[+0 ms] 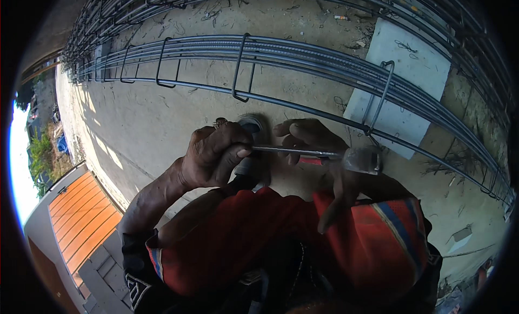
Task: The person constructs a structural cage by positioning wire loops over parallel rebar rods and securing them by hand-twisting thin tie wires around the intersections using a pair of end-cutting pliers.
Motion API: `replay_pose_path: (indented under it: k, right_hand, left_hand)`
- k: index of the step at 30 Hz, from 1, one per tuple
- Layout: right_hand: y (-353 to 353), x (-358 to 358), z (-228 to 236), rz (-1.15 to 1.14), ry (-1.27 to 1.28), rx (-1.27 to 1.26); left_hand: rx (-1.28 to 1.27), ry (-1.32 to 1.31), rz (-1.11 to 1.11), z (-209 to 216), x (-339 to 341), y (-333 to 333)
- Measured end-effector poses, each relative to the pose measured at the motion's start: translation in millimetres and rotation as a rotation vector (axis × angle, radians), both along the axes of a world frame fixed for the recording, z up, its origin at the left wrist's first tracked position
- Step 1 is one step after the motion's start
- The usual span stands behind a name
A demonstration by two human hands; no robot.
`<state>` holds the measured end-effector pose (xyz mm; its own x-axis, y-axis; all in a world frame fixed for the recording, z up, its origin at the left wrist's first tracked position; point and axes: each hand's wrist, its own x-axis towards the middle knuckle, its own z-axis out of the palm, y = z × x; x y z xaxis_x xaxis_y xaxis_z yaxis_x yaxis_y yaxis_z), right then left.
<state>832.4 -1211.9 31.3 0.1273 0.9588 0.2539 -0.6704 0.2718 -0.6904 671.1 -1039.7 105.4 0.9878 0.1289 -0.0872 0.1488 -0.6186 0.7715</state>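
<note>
What looks like a tape measure (361, 160), with a dull, scuffed case and a red part, rests in my right hand (319, 134). The fingers curve over its far side, while the thumb hangs apart toward my lap. A thin metal blade (294, 150) stretches leftward from the case. My left hand (216, 152) is closed, pinching the blade's free end between thumb and fingers; the tip is hidden in the grip. Both hands are above my red shorts (243, 222). A shoe (251, 122) shows behind the blade, on the floor.
A long bundle of steel rebar (303, 57) with square stirrups (239, 68) crosses in front of me. More rebar cages (162, 0) lie beyond. A pale board (403, 60) sits under the bars at right. An orange slatted panel (84, 219) stands at left.
</note>
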Motion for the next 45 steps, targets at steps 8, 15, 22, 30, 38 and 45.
replay_pose_path:
  k: [8,15,22,30,38,45]
  right_hand:
    - [-17,0,8,-0.306,-0.593,-0.287]
    - [-92,42,149,-0.143,-0.602,-1.558]
    - [-95,32,146,0.194,0.082,-1.775]
    - [-97,49,111,0.26,0.349,-1.682]
    - [-81,61,98,0.317,0.404,-1.636]
    - [-78,49,92,0.359,0.179,-1.76]
  left_hand:
    - [-0.966,-0.024,0.036,-56,47,-39]
    - [-0.954,0.368,-0.233,-116,55,-65]
    - [-1.79,0.768,-0.092,-136,71,-127]
    - [-2.013,0.812,-0.012,-128,88,-143]
    - [-1.999,0.66,0.033,-135,88,-134]
    - [-2.071,0.751,0.019,-131,93,-119]
